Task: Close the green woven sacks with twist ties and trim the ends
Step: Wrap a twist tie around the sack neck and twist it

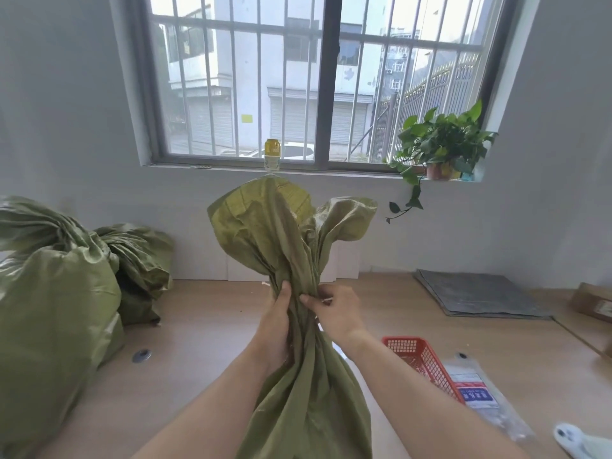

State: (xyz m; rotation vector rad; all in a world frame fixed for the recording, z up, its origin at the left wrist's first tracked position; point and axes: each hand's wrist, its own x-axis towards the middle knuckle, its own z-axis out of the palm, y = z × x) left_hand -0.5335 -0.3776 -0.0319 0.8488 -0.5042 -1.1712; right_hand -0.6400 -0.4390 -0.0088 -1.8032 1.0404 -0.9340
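Note:
A green woven sack (308,402) stands upright in front of me, its neck gathered and its mouth (275,217) flaring open above. My left hand (276,326) grips the bunched neck from the left. My right hand (334,313) pinches the neck from the right, with a thin pale strip, perhaps a tie, showing at its fingertips. Two more filled green sacks (53,309) (139,260) sit at the left on the wooden table (205,332).
A red plastic basket (420,359) and a clear packet of ties (480,392) lie to the right. A grey folded mat (477,293) and a cardboard box (592,303) are further right. White tool handles (569,435) show at the bottom right. A bottle (272,154) and a potted plant (440,144) stand on the windowsill.

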